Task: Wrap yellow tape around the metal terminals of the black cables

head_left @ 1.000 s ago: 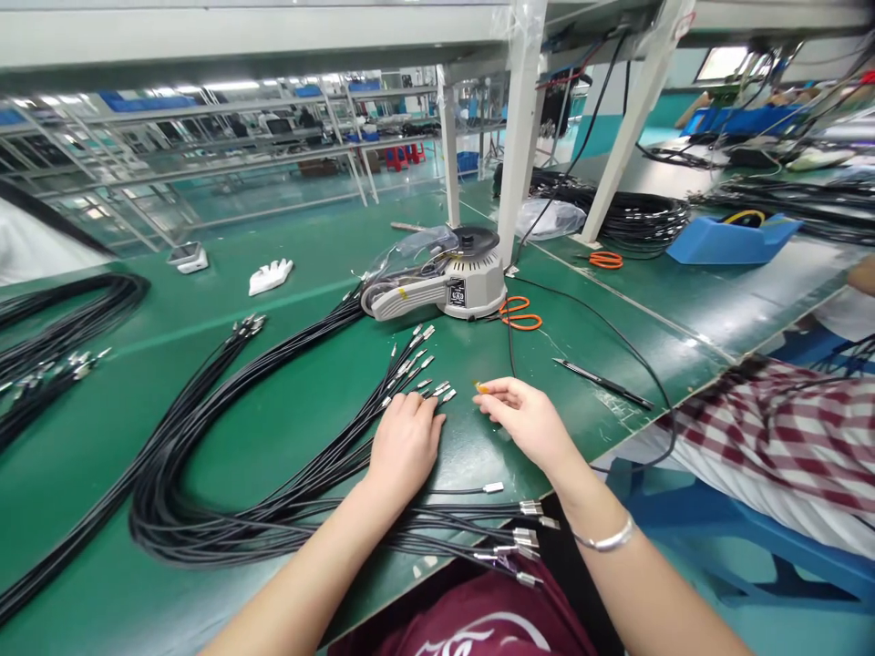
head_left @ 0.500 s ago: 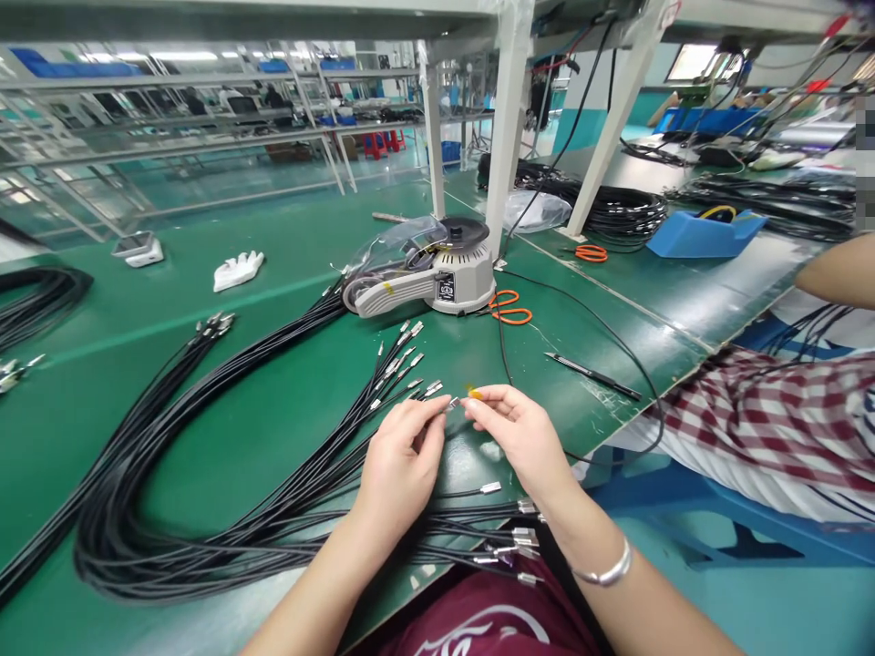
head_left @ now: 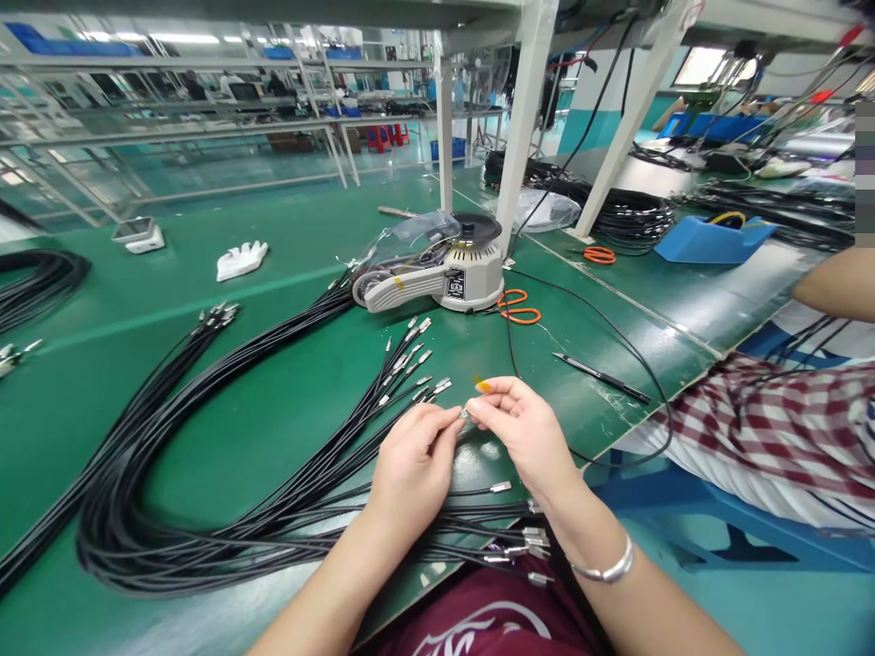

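Observation:
My left hand (head_left: 416, 460) pinches the metal end of one black cable (head_left: 466, 415) just above the green bench. My right hand (head_left: 525, 428) meets it at that tip and holds a small piece of yellow tape (head_left: 482, 385) between thumb and forefinger. A big looped bundle of black cables (head_left: 205, 510) with metal connectors lies under and to the left of my hands. Loose connector ends (head_left: 410, 360) fan out just beyond my left hand. More connector ends (head_left: 526, 542) lie at the bench edge near my body.
A grey tape dispenser (head_left: 444, 273) stands beyond my hands, with orange scissors (head_left: 516, 305) to its right and a dark pen-like tool (head_left: 602, 378). A white glove (head_left: 241, 260) lies far left. A person in a checked garment (head_left: 772, 428) sits at right. White frame posts (head_left: 526, 118) rise behind.
My left hand lifted off the cable ends on the bench and picked up one connector. Both hands came together at its tip, the right still holding the yellow tape.

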Demonstrator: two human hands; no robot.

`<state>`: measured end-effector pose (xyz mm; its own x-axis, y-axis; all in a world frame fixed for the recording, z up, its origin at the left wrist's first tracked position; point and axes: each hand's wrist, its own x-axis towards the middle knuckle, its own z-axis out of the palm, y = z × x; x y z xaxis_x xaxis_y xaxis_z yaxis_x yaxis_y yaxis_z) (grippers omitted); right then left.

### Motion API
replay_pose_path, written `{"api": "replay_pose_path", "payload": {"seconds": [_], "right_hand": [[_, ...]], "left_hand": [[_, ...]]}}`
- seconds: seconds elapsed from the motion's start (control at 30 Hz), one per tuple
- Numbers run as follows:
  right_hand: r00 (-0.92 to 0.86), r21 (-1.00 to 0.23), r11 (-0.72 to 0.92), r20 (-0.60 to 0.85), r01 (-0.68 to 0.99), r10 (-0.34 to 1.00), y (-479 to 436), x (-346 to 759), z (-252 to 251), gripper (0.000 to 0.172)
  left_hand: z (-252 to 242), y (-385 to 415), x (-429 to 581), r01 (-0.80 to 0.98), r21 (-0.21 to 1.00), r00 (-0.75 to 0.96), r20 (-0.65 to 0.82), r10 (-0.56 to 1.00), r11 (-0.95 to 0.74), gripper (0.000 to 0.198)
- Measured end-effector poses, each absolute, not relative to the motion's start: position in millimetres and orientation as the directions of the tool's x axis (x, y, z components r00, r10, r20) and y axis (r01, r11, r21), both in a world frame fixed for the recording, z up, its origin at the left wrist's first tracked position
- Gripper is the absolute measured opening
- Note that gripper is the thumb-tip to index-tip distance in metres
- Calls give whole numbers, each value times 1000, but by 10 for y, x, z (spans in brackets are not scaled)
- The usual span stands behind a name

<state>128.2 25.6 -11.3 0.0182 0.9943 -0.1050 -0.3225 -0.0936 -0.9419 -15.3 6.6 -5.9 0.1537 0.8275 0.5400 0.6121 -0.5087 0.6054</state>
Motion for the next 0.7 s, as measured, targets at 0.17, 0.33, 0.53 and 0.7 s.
{"api": "replay_pose_path", "payload": {"seconds": [0.17, 0.33, 0.53, 0.7], "right_hand": [[30, -943, -81, -96, -323, 995, 251, 1272, -94, 29], [43, -941, -73, -93, -331, 995, 251, 1242, -83, 29], [92, -942, -107, -142, -317, 985, 154, 1313, -54, 23], [46, -951, -157, -176, -266, 983, -118, 1381, -60, 22]], "left_hand": [[-44, 42, -162, 588, 655, 111, 516, 849, -475, 6], [-41, 45, -137, 579, 644, 123, 538, 834, -501, 16], [-33, 31, -118, 593, 640, 65, 567, 821, -489, 6], [-30, 6, -119, 607, 655, 42, 539, 841, -450, 8]]}}
